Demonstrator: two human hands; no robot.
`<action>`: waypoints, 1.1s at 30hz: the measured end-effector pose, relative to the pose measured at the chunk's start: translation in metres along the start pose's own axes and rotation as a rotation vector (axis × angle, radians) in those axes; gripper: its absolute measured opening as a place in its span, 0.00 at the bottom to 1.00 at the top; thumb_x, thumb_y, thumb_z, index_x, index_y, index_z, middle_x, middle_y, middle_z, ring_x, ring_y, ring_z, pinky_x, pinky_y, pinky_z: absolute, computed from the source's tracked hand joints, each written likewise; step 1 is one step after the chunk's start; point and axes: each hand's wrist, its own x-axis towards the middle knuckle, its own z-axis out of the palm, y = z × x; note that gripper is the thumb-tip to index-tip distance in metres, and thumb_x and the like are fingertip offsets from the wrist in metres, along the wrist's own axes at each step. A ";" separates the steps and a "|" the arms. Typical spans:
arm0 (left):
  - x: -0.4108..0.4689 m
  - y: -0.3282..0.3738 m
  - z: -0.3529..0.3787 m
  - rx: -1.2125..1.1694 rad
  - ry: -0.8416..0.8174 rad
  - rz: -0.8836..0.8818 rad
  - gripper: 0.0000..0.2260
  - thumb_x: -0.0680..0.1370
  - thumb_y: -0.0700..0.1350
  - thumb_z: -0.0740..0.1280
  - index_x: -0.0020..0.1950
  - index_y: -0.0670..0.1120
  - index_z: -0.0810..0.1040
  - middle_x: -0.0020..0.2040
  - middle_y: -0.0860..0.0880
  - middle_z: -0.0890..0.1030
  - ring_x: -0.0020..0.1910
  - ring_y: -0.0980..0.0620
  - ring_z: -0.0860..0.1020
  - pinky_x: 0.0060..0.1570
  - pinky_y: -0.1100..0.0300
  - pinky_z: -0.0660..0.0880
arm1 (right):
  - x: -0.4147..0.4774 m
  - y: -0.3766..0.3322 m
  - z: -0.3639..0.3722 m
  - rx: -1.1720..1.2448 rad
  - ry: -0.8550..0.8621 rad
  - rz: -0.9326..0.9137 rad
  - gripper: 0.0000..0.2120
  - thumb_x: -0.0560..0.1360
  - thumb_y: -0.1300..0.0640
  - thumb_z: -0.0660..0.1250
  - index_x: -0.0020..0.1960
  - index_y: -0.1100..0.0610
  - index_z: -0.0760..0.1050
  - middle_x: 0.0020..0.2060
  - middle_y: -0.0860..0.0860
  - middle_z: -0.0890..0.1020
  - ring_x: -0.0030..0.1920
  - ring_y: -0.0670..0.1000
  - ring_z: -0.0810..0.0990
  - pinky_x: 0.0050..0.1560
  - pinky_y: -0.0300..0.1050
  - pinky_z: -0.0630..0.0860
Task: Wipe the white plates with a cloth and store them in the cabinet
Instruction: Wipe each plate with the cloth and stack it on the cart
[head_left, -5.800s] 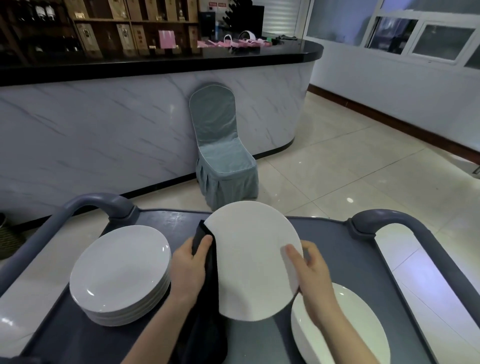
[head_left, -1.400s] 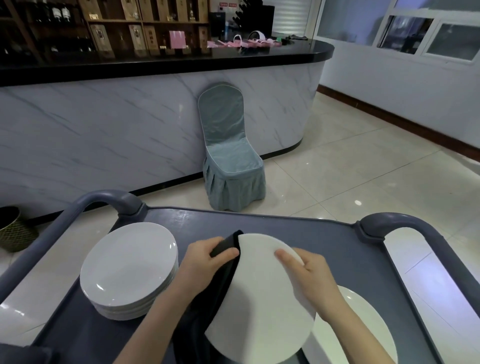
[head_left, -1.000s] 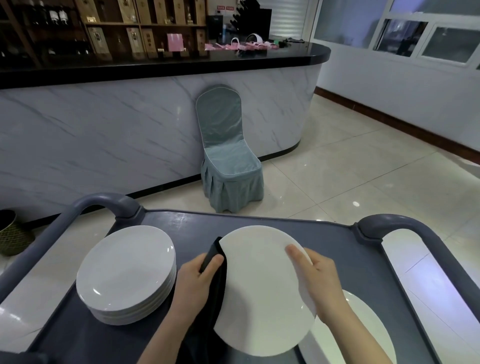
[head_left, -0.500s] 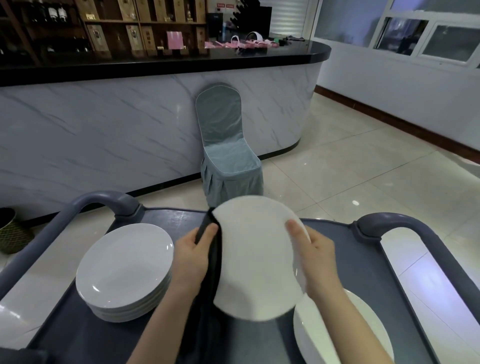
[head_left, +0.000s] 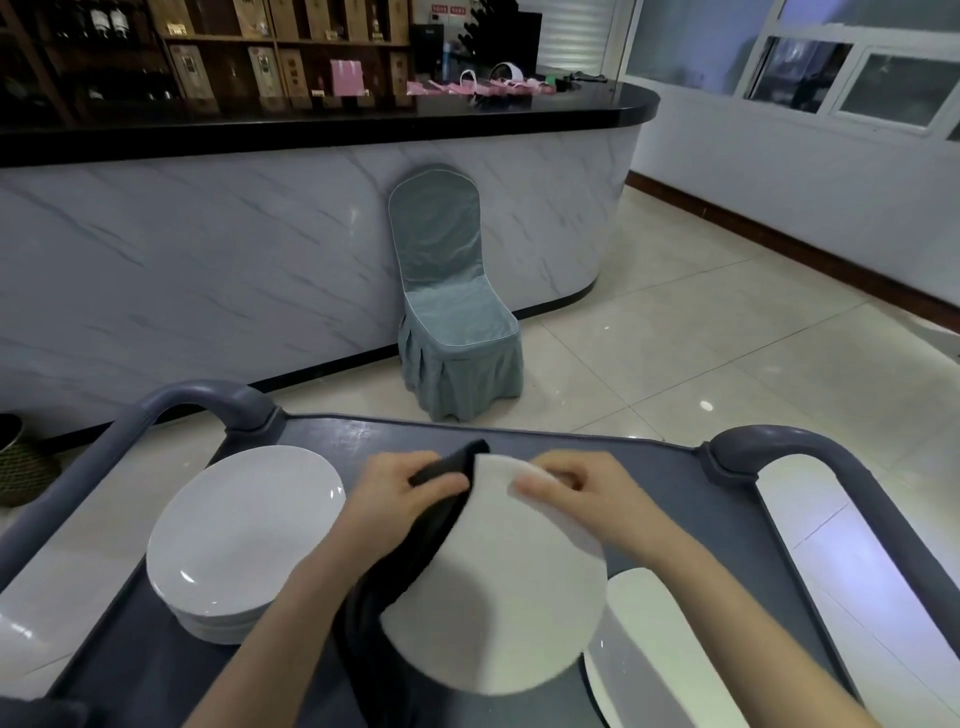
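Observation:
I hold a white plate (head_left: 498, 587) tilted above the grey cart tray (head_left: 654, 483). My left hand (head_left: 400, 493) grips a dark cloth (head_left: 415, 540) against the plate's upper left edge; the cloth hangs down below the plate. My right hand (head_left: 576, 493) grips the plate's upper right rim, its fingers blurred by motion. A stack of white plates (head_left: 239, 535) sits on the left of the tray. Another white plate (head_left: 649, 649) lies flat at the tray's right, partly under the held plate and my right arm.
The cart has curved grey handles at left (head_left: 208, 400) and right (head_left: 779, 447). Beyond it stand a grey-covered chair (head_left: 452, 317) and a marble-fronted bar counter (head_left: 234, 249). A woven basket (head_left: 21, 467) sits on the tiled floor at far left.
The plate has dropped and tilted flatter since half a second ago. Both hands have moved closer together at its top edge, and the cloth has slid along the rim.

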 end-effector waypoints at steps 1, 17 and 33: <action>0.003 0.003 0.002 0.045 -0.094 0.044 0.14 0.74 0.46 0.74 0.30 0.51 0.75 0.26 0.58 0.70 0.27 0.61 0.67 0.29 0.68 0.63 | 0.000 -0.003 0.007 -0.063 -0.054 -0.033 0.13 0.77 0.44 0.69 0.34 0.42 0.76 0.28 0.41 0.76 0.31 0.38 0.70 0.34 0.32 0.65; -0.036 -0.020 0.051 -0.604 0.639 -0.627 0.14 0.79 0.51 0.67 0.41 0.42 0.80 0.39 0.47 0.82 0.39 0.49 0.78 0.39 0.56 0.74 | -0.023 0.012 0.087 0.814 0.740 0.399 0.12 0.81 0.50 0.64 0.43 0.53 0.81 0.39 0.46 0.85 0.41 0.47 0.82 0.44 0.45 0.79; -0.014 -0.002 0.004 -0.197 0.218 -0.193 0.11 0.78 0.46 0.69 0.36 0.46 0.81 0.30 0.56 0.80 0.29 0.62 0.73 0.31 0.70 0.70 | -0.008 -0.009 0.012 0.172 0.280 0.056 0.20 0.78 0.49 0.68 0.36 0.63 0.73 0.29 0.47 0.72 0.32 0.46 0.68 0.34 0.42 0.65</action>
